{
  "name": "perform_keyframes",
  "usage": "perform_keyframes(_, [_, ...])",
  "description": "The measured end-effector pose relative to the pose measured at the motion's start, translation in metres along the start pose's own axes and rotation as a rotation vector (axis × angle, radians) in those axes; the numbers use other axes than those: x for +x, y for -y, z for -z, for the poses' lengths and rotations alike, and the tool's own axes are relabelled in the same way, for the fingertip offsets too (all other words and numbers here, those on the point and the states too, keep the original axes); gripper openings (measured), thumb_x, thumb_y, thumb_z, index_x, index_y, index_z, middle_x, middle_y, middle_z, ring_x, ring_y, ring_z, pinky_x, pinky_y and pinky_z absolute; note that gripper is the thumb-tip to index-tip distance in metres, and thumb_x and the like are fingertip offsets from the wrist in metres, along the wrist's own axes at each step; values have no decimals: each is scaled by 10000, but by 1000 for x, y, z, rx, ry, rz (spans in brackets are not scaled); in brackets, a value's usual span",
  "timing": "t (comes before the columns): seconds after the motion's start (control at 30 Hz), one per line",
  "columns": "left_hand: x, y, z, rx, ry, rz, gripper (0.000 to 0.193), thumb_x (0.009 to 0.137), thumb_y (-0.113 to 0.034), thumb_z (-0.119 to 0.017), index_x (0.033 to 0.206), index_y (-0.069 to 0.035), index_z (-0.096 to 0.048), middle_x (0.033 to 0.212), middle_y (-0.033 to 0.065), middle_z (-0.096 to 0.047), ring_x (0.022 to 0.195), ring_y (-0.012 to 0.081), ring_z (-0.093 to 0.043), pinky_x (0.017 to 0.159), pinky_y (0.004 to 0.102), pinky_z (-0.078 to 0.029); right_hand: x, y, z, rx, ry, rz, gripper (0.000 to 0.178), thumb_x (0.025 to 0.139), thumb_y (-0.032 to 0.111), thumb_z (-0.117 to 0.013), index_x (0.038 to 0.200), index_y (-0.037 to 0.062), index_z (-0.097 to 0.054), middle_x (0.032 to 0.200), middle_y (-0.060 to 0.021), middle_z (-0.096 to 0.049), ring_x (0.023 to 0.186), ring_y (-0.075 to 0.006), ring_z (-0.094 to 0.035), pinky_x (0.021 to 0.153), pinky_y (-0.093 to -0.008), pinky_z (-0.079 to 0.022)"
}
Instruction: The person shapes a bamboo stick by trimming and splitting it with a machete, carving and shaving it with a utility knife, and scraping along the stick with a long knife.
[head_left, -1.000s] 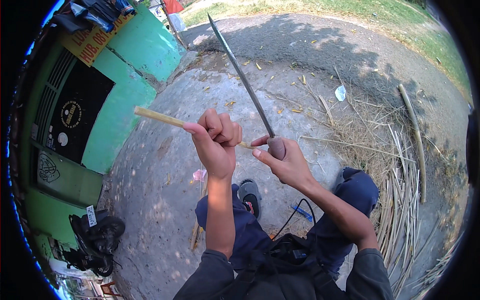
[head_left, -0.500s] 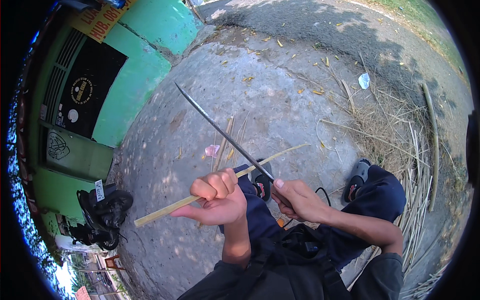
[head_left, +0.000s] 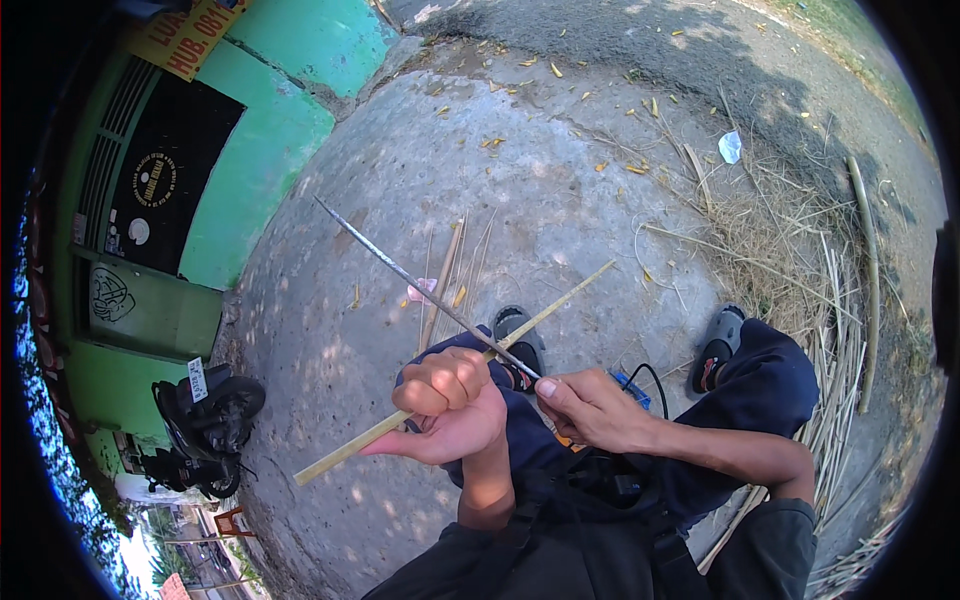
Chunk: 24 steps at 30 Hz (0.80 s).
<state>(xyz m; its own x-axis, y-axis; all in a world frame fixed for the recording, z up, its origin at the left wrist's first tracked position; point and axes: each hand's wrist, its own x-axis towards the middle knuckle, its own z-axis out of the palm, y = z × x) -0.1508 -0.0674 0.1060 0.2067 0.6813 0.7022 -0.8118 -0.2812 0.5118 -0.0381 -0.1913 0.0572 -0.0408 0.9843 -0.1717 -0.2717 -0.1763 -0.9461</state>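
Note:
My left hand (head_left: 452, 408) is closed around a narrow, pale bamboo strip (head_left: 345, 453), which slants from the lower left up to the right between my knees. In my right hand (head_left: 597, 408) is the handle of a machete, mostly hidden by the fingers. Its long, thin, dark machete blade (head_left: 400, 269) points up and to the left. Just past my left fist the blade crosses the strip and appears to touch it.
Loose strips (head_left: 441, 285) and a pink wrapper (head_left: 421, 289) lie on the concrete ahead. To the right are piled bamboo strips (head_left: 838, 375), dry shavings (head_left: 775, 255) and a pole (head_left: 866, 290). A motorbike (head_left: 222, 420) stands left by a green wall (head_left: 215, 245).
The machete's tip has swung down and left, and the blade crosses the strip nearer my left fist. My left hand has shifted slightly right and down, and the strip's far end sits higher.

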Motion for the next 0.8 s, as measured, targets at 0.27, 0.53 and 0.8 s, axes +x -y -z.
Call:
perform_keyframes(0.27, [1,6,2,-18,22,-7,748,985,-833,-249,642,-172,-175,491,-43,-160,409,69,-116,420,272,-85,2,4,3,-185,-100,92,601,1091,451,-522,764,-53,-542,590,-150,-400,583,-198,-361,556,-444,-371])
perform_keyframes(0.53, [0,8,3,9,45,-6,750,987,-830,-249,629,-174,-184,487,-34,-165,405,81,-115,433,288,-111,7,6,6,-190,-113,129,595,1077,449,-551,765,-58,-555,590,-188,-394,572,-281,-320,544,-465,-355])
perform_keyframes(0.8, [-1,7,-1,-5,55,-12,748,990,-827,-250,628,-176,-185,487,-35,-161,401,77,-113,430,286,-101,10,13,9,-290,-135,155,604,1068,461,-562,763,-60,-581,571,-241,-454,507,-351,-400,532,-476,-386])
